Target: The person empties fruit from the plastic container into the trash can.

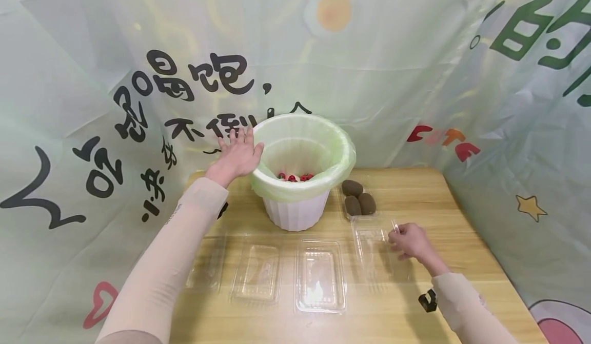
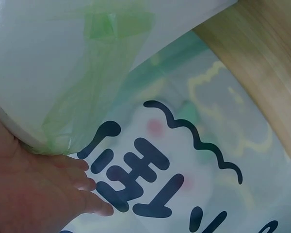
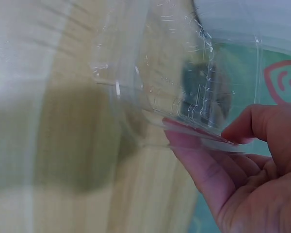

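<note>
My right hand (image 1: 412, 241) pinches the edge of a clear plastic container (image 1: 373, 246) between thumb and fingers, tilted up over the table's right half. The right wrist view shows the container's ribbed wall (image 3: 208, 87) close to the thumb. My left hand (image 1: 237, 154), fingers straight, is at the left rim of a white bin (image 1: 295, 213) lined with a thin green bag (image 1: 339, 172). Several small red fruits (image 1: 292, 178) lie inside the bin, partly hidden by its front rim. Three brown kiwis (image 1: 367, 204) sit in another clear container, right of the bin.
More clear containers stand on the wooden table (image 1: 383, 313): one at the centre (image 1: 320, 277), one left of it (image 1: 256, 275), and one farther left (image 1: 208, 267), partly behind my left sleeve. A printed cloth (image 1: 383, 93) hangs behind and at both sides.
</note>
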Tool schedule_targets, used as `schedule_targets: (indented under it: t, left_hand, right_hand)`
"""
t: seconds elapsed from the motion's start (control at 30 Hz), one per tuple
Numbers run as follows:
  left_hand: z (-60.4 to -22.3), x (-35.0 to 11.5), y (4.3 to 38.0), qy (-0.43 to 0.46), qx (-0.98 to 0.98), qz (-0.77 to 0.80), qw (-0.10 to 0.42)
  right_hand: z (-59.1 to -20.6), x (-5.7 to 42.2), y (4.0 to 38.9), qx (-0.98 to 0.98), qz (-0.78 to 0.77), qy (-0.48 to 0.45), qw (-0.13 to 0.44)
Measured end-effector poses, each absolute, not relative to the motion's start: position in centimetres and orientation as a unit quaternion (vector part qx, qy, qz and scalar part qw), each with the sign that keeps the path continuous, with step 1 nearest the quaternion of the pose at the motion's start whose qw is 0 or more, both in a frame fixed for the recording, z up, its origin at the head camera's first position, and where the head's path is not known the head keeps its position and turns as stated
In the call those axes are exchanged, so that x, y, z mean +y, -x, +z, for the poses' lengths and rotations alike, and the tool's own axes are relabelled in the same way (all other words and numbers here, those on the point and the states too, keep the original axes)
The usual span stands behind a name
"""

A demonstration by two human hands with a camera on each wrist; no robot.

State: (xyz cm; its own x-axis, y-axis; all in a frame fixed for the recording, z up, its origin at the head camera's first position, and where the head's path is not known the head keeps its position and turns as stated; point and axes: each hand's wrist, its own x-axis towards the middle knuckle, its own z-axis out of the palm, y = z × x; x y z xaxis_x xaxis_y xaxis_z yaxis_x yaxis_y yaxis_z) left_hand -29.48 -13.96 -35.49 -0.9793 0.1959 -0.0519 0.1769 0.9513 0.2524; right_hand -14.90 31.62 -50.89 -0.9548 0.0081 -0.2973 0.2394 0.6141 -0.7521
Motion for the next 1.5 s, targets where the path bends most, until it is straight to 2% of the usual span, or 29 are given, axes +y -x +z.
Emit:
schedule_targets:
  t: [0.57, 1.03, 1.33, 1.5]
  left_hand:
    - [-35.4, -14.0, 29.5, -0.092, 0.987, 0.125, 0.040]
    - [-35.2, -14.0, 29.3, -0.092, 0.987, 0.128, 0.041]
    - [-35.4, -13.9, 29.4, -0.092, 0.987, 0.123, 0.041]
    - [-35.5, -13.9, 29.3, -0.093, 0.987, 0.126, 0.039]
  right_hand:
    - [-54.1, 31.2, 13.7, 0.887, -0.416, -0.096, 0.175]
    - [-54.1, 31.4, 13.5, 0.882, -0.421, -0.092, 0.190]
    - [-53.1, 32.1, 14.2, 0.898, -0.394, -0.073, 0.181]
    - [-52.2, 32.5, 15.3, 0.917, -0.366, -0.058, 0.148]
